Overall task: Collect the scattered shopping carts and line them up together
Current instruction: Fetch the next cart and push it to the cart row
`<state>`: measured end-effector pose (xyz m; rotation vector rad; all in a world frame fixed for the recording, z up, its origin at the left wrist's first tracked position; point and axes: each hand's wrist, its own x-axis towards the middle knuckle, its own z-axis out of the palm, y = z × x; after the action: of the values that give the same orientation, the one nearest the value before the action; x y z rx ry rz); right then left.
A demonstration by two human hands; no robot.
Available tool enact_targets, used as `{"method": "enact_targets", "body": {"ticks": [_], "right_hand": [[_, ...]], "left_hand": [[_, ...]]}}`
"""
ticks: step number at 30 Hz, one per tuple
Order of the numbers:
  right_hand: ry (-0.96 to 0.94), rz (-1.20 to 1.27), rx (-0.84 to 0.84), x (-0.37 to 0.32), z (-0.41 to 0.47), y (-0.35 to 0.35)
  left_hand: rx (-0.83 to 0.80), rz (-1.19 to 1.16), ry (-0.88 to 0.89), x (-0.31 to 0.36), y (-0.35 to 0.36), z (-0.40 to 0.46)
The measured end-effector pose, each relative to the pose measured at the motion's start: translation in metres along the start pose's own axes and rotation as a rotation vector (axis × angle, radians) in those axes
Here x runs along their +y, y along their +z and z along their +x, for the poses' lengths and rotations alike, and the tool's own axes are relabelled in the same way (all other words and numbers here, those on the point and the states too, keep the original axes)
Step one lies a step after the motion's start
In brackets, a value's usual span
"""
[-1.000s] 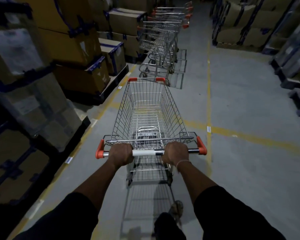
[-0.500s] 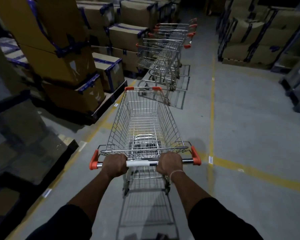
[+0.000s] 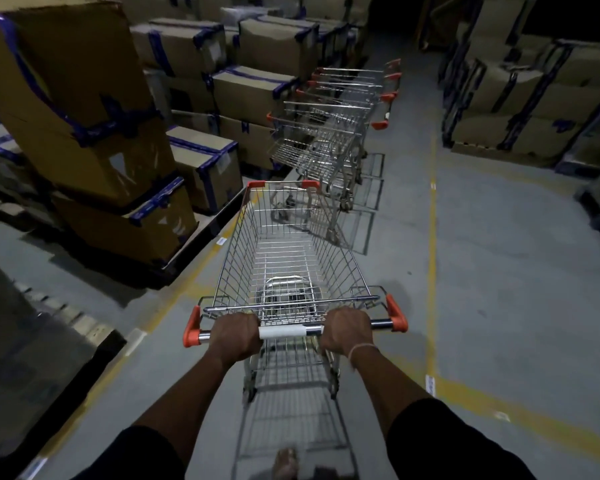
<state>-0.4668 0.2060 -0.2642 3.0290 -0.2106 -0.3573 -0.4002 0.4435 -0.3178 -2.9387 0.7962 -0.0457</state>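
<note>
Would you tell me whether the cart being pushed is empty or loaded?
Empty: the cart's basket shows only bare wire.

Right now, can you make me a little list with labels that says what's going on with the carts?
place: storeroom aisle with a grey floor and yellow lines
cart being pushed: wire cart, basket holds no goods
left hand: grips the handle bar
right hand: grips the handle bar
row of carts: nested together just ahead, slightly to the right
gap: front of the pushed cart is close behind the row, not yet slid in
left side: stacked boxes with blue tape
right side: more boxes
</note>
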Motion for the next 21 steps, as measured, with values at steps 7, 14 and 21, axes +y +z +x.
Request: {"method": "enact_targets", "body": {"ticks": [7,14,21], "right_hand": [[-0.005,-0.03,-0.054,0.056,0.139,-0.034],[-0.054,-0.117,-0.035,0.103,0.247,-0.05],[-0.148,-0.163,0.024,0.15,0.365,-0.065]], "left_hand": [[-0.034,-0.095,0.005,0.006,-0.001,0.138],[-0.051,-0.14,-0.024,0.015,-0.009,0.241],[-0.156,-0.074,-0.11,0.023,-0.024,0.348]]}}
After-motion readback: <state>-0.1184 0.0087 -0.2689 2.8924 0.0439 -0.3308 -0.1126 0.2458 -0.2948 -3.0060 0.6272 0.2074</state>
